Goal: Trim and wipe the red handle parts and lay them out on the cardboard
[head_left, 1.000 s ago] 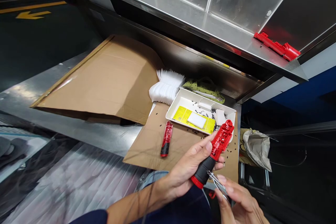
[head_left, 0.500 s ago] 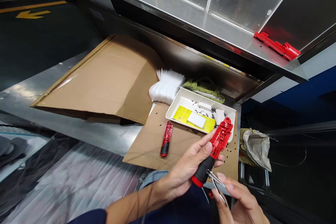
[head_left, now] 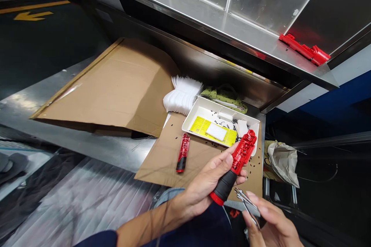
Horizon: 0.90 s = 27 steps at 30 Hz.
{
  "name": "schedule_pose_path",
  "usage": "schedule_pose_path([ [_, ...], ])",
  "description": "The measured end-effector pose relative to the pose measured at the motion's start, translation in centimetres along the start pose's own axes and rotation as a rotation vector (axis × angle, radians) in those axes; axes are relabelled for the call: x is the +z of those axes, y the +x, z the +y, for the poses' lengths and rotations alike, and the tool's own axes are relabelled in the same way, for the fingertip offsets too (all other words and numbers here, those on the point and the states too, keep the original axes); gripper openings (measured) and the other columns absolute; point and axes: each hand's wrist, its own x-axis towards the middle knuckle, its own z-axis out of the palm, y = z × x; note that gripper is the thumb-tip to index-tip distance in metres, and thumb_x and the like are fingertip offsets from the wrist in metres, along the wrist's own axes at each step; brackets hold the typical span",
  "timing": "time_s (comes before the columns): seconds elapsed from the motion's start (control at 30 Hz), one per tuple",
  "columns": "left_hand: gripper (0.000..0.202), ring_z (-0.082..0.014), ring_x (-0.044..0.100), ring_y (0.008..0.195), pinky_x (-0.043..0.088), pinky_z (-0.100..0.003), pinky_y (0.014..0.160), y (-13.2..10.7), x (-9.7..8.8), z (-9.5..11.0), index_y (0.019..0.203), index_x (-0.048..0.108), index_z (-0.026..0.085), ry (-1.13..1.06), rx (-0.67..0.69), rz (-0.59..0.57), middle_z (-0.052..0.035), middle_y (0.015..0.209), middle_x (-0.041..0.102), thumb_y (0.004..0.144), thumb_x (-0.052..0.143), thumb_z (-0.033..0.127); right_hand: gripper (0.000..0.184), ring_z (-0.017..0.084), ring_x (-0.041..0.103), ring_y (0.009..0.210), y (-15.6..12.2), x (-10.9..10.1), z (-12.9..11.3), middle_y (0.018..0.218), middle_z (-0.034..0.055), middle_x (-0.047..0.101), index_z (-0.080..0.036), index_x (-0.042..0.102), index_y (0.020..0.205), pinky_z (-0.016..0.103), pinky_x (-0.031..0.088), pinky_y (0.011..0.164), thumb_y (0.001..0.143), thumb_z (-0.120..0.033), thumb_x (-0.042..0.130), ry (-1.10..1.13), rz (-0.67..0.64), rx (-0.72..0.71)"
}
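Red-and-black plastic handle part (head_left: pixel 235 164) clasped in left hand (head_left: pixel 203 191), above brown cardboard sheet (head_left: pixel 171 156).
Right hand (head_left: pixel 271 224) pinched shut on thin metal tweezers (head_left: pixel 245 197), tips just beside part's black end, not touching. Possible fault: tips skidding off rounded end into left hand if pushed at slant.

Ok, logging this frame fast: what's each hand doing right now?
Left hand: closed around the red and black handle.
Right hand: pinching the metal tweezers.
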Motion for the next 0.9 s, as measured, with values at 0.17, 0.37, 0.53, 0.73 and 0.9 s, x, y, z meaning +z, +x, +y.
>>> schedule_pose_path([
  [0.17,0.062,-0.0124,0.066,0.075,0.054,-0.021,0.076,-0.11,0.12,0.04,0.138,0.061,0.018,0.024,-0.001,-0.002,-0.0078,0.089,0.074,0.082,0.079,0.038,0.027,0.023,0.078,0.072,0.26,0.13,0.34,0.085,0.0068,0.079,-0.015,0.067,0.103,0.025,0.065,0.059,0.078,-0.005,0.073,-0.012,-0.12,-0.046],
  [0.37,0.076,-0.0133,0.066,0.076,0.054,-0.021,0.075,0.0,0.09,-0.04,0.14,0.059,0.018,0.036,-0.006,0.023,-0.0085,0.087,0.075,0.073,0.085,0.043,0.023,0.022,0.078,0.07,-0.21,0.34,0.36,0.082,0.0061,0.079,-0.016,0.067,0.099,0.025,0.065,0.061,0.079,-0.007,0.074,-0.028,-0.088,-0.043],
  [0.53,0.078,-0.0135,0.066,0.078,0.054,-0.023,0.078,-0.02,0.05,-0.09,0.143,0.056,0.017,0.049,-0.009,0.032,-0.0085,0.089,0.074,0.074,0.084,0.043,0.02,0.021,0.077,0.066,-0.28,0.58,-0.15,0.079,0.0044,0.079,-0.015,0.068,0.093,0.025,0.065,0.063,0.077,-0.007,0.077,-0.084,-0.056,-0.03],
  [0.73,0.073,-0.0137,0.067,0.08,0.054,-0.022,0.079,0.08,-0.03,-0.38,0.143,0.055,0.017,0.056,0.001,0.033,-0.0084,0.089,0.074,0.079,0.081,0.041,0.018,0.02,0.077,0.066,-0.12,0.58,-0.44,0.078,0.0033,0.079,-0.016,0.069,0.09,0.023,0.064,0.064,0.077,-0.006,0.077,-0.118,-0.037,-0.026],
  [0.9,0.072,-0.0128,0.069,0.077,0.056,-0.022,0.076,0.22,-0.14,-0.51,0.142,0.056,0.015,0.02,-0.011,0.05,-0.0097,0.097,0.075,0.079,0.082,0.038,0.02,0.019,0.077,0.068,-0.23,0.27,-0.09,0.08,0.0029,0.079,-0.016,0.068,0.091,0.023,0.065,0.064,0.078,-0.003,0.075,-0.076,-0.072,-0.056],
])
